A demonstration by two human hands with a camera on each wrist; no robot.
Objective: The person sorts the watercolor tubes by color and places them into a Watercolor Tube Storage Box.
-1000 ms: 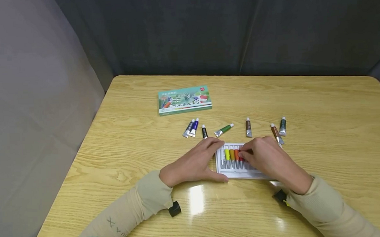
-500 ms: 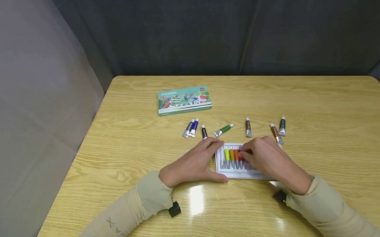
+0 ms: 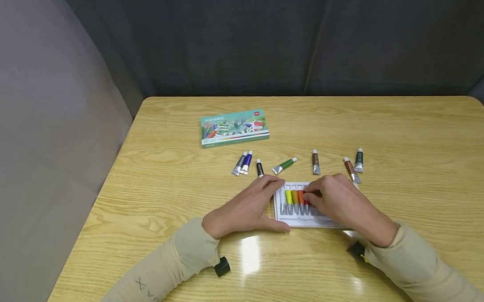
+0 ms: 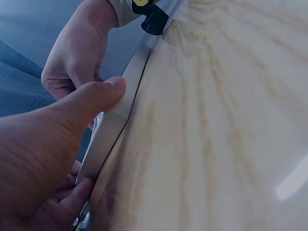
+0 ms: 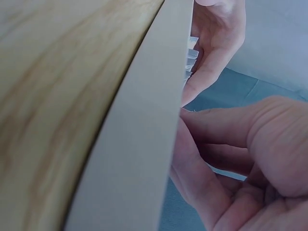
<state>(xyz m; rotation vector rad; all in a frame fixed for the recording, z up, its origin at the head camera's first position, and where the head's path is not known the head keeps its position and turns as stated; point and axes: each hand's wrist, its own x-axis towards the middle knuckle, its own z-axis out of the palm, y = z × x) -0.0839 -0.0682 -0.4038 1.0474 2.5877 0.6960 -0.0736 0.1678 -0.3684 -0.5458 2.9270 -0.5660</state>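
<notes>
A white plastic tray (image 3: 300, 222) lies on the table in front of me, with a row of paint tubes in its left part. White, yellow (image 3: 289, 197), ochre (image 3: 295, 196) and orange (image 3: 301, 197) tubes show there. My left hand (image 3: 248, 213) grips the tray's left end, thumb at the near side and fingers at the far corner. In the left wrist view the thumb presses the tray's side wall (image 4: 113, 127). With thumb and forefinger together, my right hand (image 3: 344, 205) pinches a red paint tube (image 3: 306, 202) in the row. This hand hides the tray's right part.
Beyond the tray lie loose paint tubes: two blue ones (image 3: 246, 162), a black one (image 3: 260, 167), a green one (image 3: 284, 165), two brown ones (image 3: 315, 161) and a dark green one (image 3: 359, 160). A green paint box (image 3: 235, 128) lies farther back on the wooden table (image 3: 155, 180).
</notes>
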